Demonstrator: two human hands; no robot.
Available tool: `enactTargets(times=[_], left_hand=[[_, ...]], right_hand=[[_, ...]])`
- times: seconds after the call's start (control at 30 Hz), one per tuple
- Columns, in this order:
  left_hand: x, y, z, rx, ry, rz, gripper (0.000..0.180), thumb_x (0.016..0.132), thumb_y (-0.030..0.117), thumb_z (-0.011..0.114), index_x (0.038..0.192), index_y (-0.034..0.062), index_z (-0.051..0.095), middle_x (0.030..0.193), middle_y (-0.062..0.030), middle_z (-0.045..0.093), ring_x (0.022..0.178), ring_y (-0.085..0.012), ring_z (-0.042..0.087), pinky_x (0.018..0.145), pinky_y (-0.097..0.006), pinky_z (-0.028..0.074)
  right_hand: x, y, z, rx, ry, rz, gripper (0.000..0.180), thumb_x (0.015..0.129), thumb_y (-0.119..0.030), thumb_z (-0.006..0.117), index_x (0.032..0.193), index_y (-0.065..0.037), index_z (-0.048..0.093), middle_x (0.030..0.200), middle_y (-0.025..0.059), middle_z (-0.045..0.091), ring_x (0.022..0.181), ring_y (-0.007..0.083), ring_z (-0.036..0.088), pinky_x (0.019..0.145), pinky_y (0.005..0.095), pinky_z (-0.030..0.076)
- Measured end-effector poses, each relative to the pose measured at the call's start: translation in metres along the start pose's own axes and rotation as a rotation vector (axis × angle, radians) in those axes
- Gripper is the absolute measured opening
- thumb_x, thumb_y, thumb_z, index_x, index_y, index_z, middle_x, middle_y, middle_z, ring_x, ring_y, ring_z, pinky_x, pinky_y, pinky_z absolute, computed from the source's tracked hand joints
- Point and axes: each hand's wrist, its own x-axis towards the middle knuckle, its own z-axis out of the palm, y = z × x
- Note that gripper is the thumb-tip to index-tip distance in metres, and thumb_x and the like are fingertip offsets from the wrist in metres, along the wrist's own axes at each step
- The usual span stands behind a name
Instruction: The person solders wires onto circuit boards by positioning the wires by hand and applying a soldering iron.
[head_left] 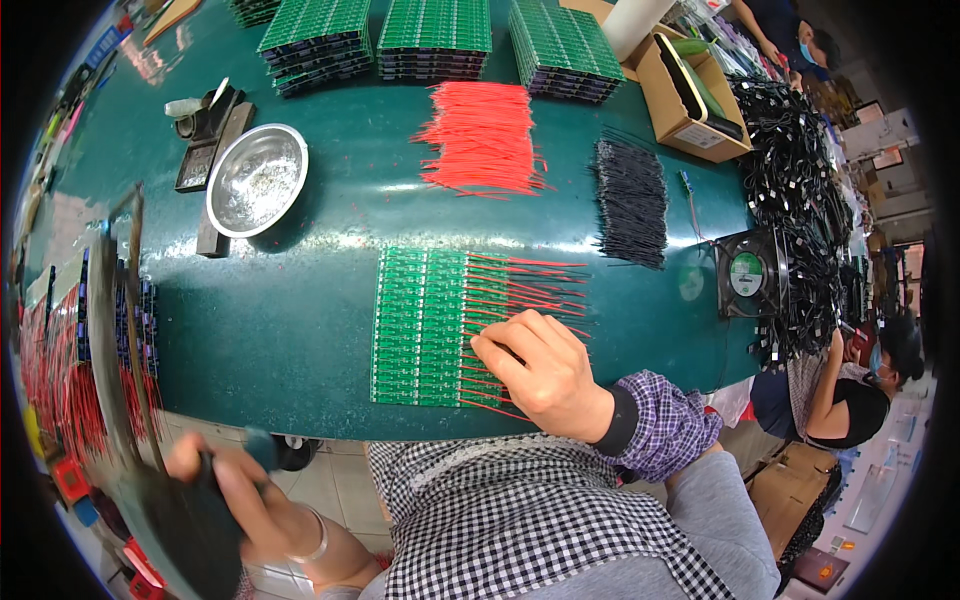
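Observation:
My right hand (545, 372) rests over the right part of a green circuit board panel (410, 325), its thumb and fingers pressed together. What the fingertips pinch is hidden. Red wires (535, 285) lie in a row along the panel's right side, their ends sticking out past its edge. At the lower left, my left hand (230, 485) is smeared by motion, off the table's front edge. Its fingers look curled round something dark, too blurred to name. Long blurred dark bars (115, 350) stand close by that hand.
Behind the panel lie bundles of red wires (485, 135) and black wires (632, 200). A metal bowl (258, 180) stands left. Stacked green panels (432, 30) line the back. A carton (690, 100), a fan (750, 275) and black cables (800, 180) are right. Other people sit beyond.

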Motion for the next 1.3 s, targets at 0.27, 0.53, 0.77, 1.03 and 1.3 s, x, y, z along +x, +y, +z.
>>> enactTargets(times=[0.27,0.53,0.77,1.03,1.3], left_hand=[[-0.021,-0.014,0.015,0.277,0.08,-0.397,0.038,0.082,-0.01,0.071,0.12,-0.0099,0.064,0.107,-0.0157,0.07,0.059,-0.0089,0.052,0.049,-0.021,0.038],[-0.085,0.032,-0.013,0.207,-0.285,-0.637,0.045,0.079,-0.007,0.075,0.123,-0.0075,0.064,0.11,-0.015,0.071,0.085,-0.0191,0.068,0.074,-0.029,0.055],[-0.087,0.026,-0.005,0.299,-0.372,-0.686,0.022,0.073,0.004,0.082,0.092,-0.0039,0.073,0.081,-0.0112,0.069,0.065,-0.02,0.065,0.059,-0.032,0.052],[-0.085,0.025,-0.004,0.291,-0.459,-0.624,0.021,0.072,0.001,0.08,0.092,-0.0042,0.072,0.08,-0.0124,0.068,0.063,-0.0228,0.065,0.058,-0.032,0.051],[-0.083,0.024,-0.002,0.344,-0.563,-0.603,0.028,0.074,0.005,0.082,0.098,-0.0038,0.071,0.086,-0.0117,0.069,0.069,-0.0213,0.065,0.061,-0.033,0.052]], right_hand=[[-0.001,-0.002,-0.002,0.013,0.031,0.004,0.032,0.066,-0.002,0.071,0.098,0.002,0.073,0.093,0.0089,0.068,0.08,0.0227,0.064,0.064,0.0337,0.05],[-0.004,-0.002,-0.002,0.052,0.027,-0.008,0.03,0.069,-0.005,0.07,0.098,0.001,0.073,0.091,0.0078,0.068,0.078,0.0212,0.064,0.063,0.0328,0.049],[-0.007,-0.005,-0.001,0.037,0.017,-0.002,0.028,0.071,-0.006,0.07,0.098,0.001,0.073,0.092,0.0077,0.068,0.077,0.0208,0.063,0.063,0.0324,0.049],[-0.007,-0.006,-0.001,0.044,0.012,0.004,0.027,0.072,-0.005,0.07,0.098,0.001,0.073,0.091,0.0076,0.067,0.078,0.0209,0.064,0.064,0.0322,0.05],[-0.007,-0.004,-0.004,0.012,0.014,0.012,0.028,0.071,-0.005,0.071,0.098,0.001,0.073,0.091,0.0076,0.067,0.077,0.021,0.064,0.064,0.0326,0.05]])
